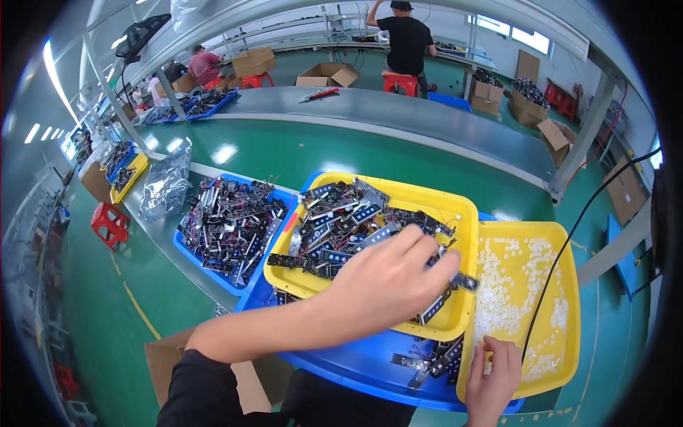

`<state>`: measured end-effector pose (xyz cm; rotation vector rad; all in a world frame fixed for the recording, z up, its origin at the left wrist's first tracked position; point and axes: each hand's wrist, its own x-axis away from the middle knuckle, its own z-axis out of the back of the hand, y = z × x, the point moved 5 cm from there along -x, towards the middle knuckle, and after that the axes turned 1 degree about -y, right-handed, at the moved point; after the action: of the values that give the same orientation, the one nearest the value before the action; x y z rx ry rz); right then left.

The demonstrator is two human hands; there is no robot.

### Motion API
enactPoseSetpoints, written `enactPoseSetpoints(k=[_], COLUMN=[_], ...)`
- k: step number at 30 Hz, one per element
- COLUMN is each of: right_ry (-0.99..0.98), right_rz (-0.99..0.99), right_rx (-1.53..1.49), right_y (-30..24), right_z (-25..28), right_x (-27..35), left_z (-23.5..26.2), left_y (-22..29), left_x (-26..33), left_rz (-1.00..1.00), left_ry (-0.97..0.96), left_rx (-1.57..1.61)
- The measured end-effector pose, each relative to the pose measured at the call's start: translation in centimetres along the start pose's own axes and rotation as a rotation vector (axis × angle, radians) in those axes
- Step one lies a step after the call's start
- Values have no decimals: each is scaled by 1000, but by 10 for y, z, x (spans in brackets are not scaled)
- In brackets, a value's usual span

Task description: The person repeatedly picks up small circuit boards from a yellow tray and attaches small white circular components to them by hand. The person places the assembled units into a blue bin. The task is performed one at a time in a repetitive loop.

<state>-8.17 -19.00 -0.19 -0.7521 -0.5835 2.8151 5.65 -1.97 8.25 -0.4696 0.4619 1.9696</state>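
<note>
My left hand [398,274] reaches across a yellow tray [284,282], its fingers curled closed. From its fingertips a small black electronic strip [466,282] sticks out toward the right; its other end is hidden by the fingers. Black electronic strips with wires and pale dots [341,220] lie heaped in this tray. On the right, a second yellow tray [569,285] holds many small white plastic pieces [498,277]. By its near left corner my right hand [494,373] pinches a small whitish plastic piece [488,367] between thumb and finger.
Under the trays sits a blue bin [341,366] with more strips. Another blue bin [274,245], piled with strips, stands left, beside a clear plastic bag [165,186]. A black cable [569,235] hangs over the right tray. Beyond, a person [407,43] sits across a grey bench [427,121].
</note>
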Motion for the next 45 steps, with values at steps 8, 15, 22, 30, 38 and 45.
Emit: enactPoseSetpoints(k=[8,15,22,30,38,45], right_ry=[-149,-182,65,-105,-23,-62], right_rz=[106,58,-121,-221,-358,-213], right_rx=[263,153,6,276,212,190], right_y=[0,4,14,13,16,16], right_z=[1,3,8,17,24,19], right_x=[-6,-6,5,-5,0,-1], left_z=[-53,-28,-88,-132,-82,-66], left_y=[-25,32,37,30,15,-15], left_x=[-2,40,113,125,118,150], left_rz=[3,-254,-119,-58,-49,79], left_ry=[-180,-13,-419,-836,-492,-326], left_rx=[-42,104,113,377,200,85])
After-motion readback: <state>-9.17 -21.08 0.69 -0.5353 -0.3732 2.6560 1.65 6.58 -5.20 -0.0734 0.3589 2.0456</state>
